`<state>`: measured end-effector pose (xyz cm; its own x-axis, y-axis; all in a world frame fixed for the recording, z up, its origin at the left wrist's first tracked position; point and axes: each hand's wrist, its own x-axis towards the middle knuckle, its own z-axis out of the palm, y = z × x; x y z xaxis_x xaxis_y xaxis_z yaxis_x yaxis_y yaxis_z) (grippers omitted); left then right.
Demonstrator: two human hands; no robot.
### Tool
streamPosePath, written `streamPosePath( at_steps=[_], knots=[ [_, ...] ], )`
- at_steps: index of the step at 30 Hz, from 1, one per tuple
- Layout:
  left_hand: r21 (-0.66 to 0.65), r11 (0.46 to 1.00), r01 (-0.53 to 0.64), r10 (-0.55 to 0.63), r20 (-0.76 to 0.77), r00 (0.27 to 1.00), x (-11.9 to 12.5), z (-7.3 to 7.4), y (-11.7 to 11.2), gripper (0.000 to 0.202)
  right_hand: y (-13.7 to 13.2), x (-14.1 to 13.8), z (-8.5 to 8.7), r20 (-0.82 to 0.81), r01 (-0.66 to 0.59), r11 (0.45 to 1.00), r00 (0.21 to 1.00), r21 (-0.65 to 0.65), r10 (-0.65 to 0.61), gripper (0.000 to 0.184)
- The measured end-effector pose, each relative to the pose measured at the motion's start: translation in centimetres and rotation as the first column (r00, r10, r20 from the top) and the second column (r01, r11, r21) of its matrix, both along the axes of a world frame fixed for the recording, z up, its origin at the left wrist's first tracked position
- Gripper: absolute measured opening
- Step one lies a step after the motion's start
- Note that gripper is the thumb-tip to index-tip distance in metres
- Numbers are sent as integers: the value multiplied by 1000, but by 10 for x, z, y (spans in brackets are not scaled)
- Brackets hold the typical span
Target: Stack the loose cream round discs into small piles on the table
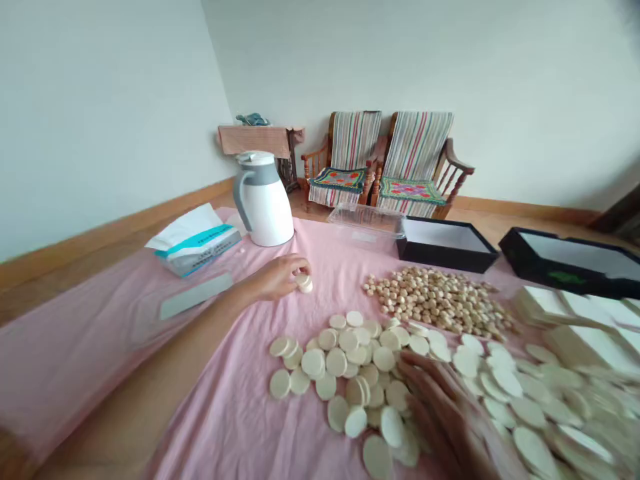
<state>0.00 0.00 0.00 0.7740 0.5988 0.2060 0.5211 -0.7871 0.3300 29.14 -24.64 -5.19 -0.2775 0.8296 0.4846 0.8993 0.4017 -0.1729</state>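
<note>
Right hand (440,417), blurred, lies over pale round discs (336,362) spread on a pink cloth (85,360); its fingers look spread open; left hand (273,280) has its fingers closed on a small stack of discs (304,283), just above the cloth; the discs look light, thin and soft, likely to bend, so an edge or the whole stack seems the place to hold; a heap of small pale rounds (435,300) lies beyond; a tissue packet (195,243) has a teal band, its writing too small to read.
</note>
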Motion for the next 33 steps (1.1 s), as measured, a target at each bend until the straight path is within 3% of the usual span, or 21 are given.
streamPosePath(
  at_steps=[13, 19, 22, 26, 33],
  knots=[
    [-37, 999, -6, 5, -13, 1000, 4, 0, -5, 40, 3, -1, 9, -1, -28, 999, 1000, 37, 28, 31],
    [-18, 999, 35, -35, -1, 999, 10, 21, -22, 40, 1, -1, 9, 6, -17, 999, 1000, 28, 17, 31],
    [-128, 982, 137, -142, -24, 990, 26, 29, -42, 31, 0, -3, 10, -5, -24, 999, 1000, 37, 24, 30],
    [-202, 944, 260, -272, -35, 962, 46, 19, -62, 29, 1, -4, 12, -8, -29, 999, 1000, 32, 30, 30],
    [-214, 926, 311, -326, -35, 945, 51, 2, -63, 41, 3, -5, 13, -18, -29, 999, 999, 42, 30, 30]
  ],
)
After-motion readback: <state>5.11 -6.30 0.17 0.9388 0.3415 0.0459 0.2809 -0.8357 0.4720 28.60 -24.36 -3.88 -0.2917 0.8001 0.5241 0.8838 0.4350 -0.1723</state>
